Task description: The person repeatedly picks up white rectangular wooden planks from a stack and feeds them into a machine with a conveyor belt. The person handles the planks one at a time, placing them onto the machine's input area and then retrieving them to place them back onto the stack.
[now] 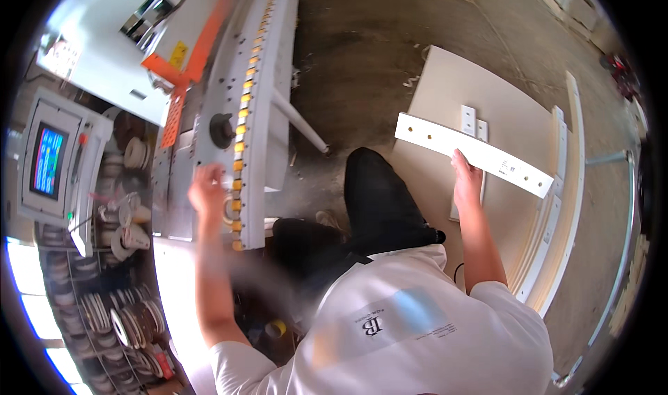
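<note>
My right hand (467, 179) is closed on the near edge of a long white board strip (452, 143) with several drilled holes and a small label. The thumb lies on the strip's upper face, while the other fingers are partly hidden. Below the strip is a large beige panel (435, 82), on which smaller white drilled pieces (468, 116) lie. On the left, my left hand (207, 190) is over the machine bed (212, 162), beside its row of yellow rollers (240, 146). Its fingers look curled but are blurred, so whether they hold anything is unclear.
A control panel with a lit screen (49, 160) stands at the far left, above racks of edge-band rolls (136, 322). The machine's orange guard (174, 71) rises beyond my left hand. Long white strips (557, 221) line the panel's right side, near a metal rail frame (616, 277).
</note>
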`<action>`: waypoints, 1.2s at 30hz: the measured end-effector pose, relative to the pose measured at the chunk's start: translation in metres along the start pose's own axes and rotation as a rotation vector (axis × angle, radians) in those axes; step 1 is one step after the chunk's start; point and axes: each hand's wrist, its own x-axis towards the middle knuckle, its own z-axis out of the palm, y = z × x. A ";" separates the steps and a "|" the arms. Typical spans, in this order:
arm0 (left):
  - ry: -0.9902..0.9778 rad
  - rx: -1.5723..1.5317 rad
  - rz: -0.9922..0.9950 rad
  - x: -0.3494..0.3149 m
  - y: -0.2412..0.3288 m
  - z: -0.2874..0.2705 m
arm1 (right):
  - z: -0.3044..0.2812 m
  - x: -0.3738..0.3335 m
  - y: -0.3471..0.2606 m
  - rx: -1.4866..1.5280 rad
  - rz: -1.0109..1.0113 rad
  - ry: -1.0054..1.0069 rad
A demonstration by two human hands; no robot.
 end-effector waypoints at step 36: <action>0.151 0.115 -0.195 -0.054 -0.103 -0.048 | 0.109 -0.101 0.054 -0.627 -0.365 -0.881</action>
